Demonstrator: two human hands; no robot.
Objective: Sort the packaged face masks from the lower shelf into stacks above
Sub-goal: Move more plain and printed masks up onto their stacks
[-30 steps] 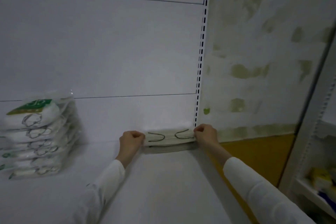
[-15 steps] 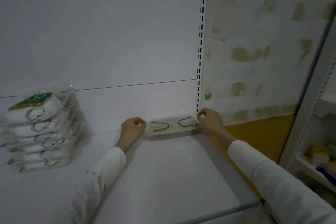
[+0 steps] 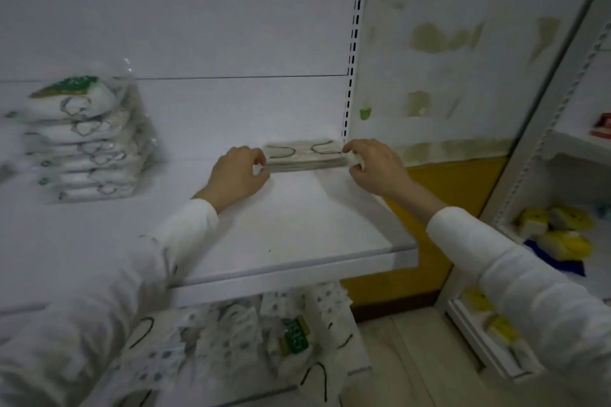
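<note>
White-wrapped masks with dark ear loops form a small stack (image 3: pixel 305 157) directly between the two hands. It lies at the back of the upper shelf (image 3: pixel 297 241), with the slotted upright (image 3: pixel 354 43) rising just beyond the right hand.

A second ago both hands clamped the ends of this stack, and half a second ago the left had slipped a little off its end. Now the left hand (image 3: pixel 239 172) is curled, with thumb and forefinger tips right at the stack's left end. Whether it pinches the wrapping or only touches it cannot be told. The right hand (image 3: pixel 373 165) has its thumb on top and its fingers tucked under the right end, pinching it. The stack has hardly shifted across the pictures, so it reads as set down and being squared up, not carried.

The larger change is the view, which has dipped. The shelf's front lip now shows, and below the forearms a jumble of loose packaged masks (image 3: pixel 251 334) on the lower shelf has come into sight. Well out past the left hand stands a taller stack (image 3: pixel 86 139) of green-labelled packs.

This placement looks finished, and attention seems to be turning down to the next pick. Plenty still waits below.
</note>
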